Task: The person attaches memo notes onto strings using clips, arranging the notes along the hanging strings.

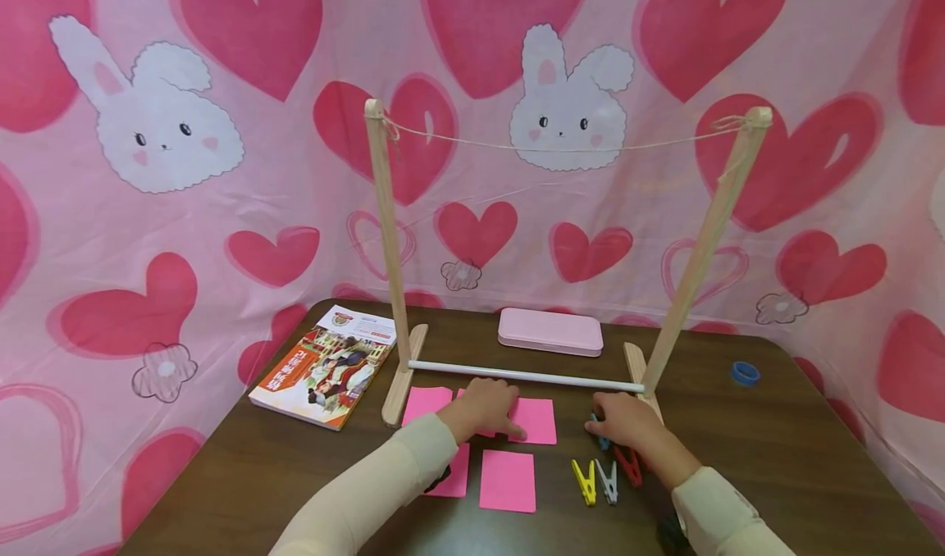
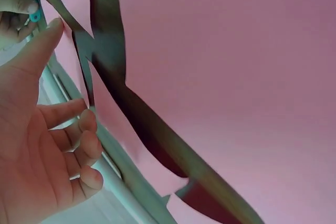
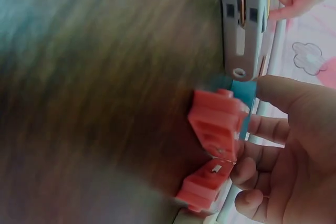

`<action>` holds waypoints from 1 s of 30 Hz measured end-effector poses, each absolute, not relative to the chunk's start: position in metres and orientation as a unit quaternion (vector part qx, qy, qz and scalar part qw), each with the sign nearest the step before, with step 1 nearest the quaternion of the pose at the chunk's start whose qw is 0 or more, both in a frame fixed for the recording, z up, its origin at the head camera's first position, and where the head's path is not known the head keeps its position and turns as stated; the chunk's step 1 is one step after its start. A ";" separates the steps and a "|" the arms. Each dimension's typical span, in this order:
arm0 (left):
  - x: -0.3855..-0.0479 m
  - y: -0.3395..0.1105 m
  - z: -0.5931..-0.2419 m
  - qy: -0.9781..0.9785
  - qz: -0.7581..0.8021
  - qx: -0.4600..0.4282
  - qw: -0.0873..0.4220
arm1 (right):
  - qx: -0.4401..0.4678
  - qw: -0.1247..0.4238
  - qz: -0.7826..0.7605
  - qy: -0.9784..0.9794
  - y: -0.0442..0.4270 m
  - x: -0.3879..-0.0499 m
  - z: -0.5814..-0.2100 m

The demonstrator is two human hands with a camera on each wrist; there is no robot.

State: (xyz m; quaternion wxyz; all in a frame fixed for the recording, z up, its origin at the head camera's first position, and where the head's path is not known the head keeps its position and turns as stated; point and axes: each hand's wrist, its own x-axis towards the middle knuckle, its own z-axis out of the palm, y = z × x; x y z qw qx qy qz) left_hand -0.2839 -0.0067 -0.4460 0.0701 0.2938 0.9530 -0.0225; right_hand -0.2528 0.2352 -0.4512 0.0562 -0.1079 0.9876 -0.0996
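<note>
Several square pink paper notes lie flat on the table; one bare note point(image 1: 508, 480) is nearest the front. My left hand point(image 1: 483, 411) rests at the left side of the upper-right note point(image 1: 537, 421). In the left wrist view, thumb and index finger stand apart at that note's edge, the other fingers loosely bent. My right hand point(image 1: 623, 419) pinches a blue clothespin point(image 3: 243, 94) between thumb and fingers, low over the table. Close to it lie a red clothespin point(image 3: 215, 124), a grey clothespin point(image 1: 608, 482) and a yellow clothespin point(image 1: 585, 482).
Behind the hands stands a wooden frame point(image 1: 389, 236) with a string point(image 1: 517, 148) tied across its top and a white bar point(image 1: 517, 375) below. A pink case point(image 1: 550, 332) lies behind it, a book point(image 1: 325, 375) at left, a blue tape roll point(image 1: 745, 373) at right.
</note>
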 end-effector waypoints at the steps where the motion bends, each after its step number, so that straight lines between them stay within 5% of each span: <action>1: -0.284 -0.006 -0.447 0.954 -0.021 0.290 0.071 | -0.110 0.055 -0.107 0.987 0.235 -0.253 -0.451; 12: -0.284 -0.009 -0.452 0.956 0.090 0.279 0.025 | -0.140 0.029 -0.179 0.973 0.224 -0.251 -0.430; 20: -0.289 -0.036 -0.422 0.861 0.443 0.242 0.064 | -0.233 -0.005 -0.218 0.948 0.203 -0.254 -0.359; 30: -0.305 -0.063 -0.354 0.641 0.761 0.017 -0.093 | -0.284 -0.118 -0.230 0.923 0.144 -0.276 -0.244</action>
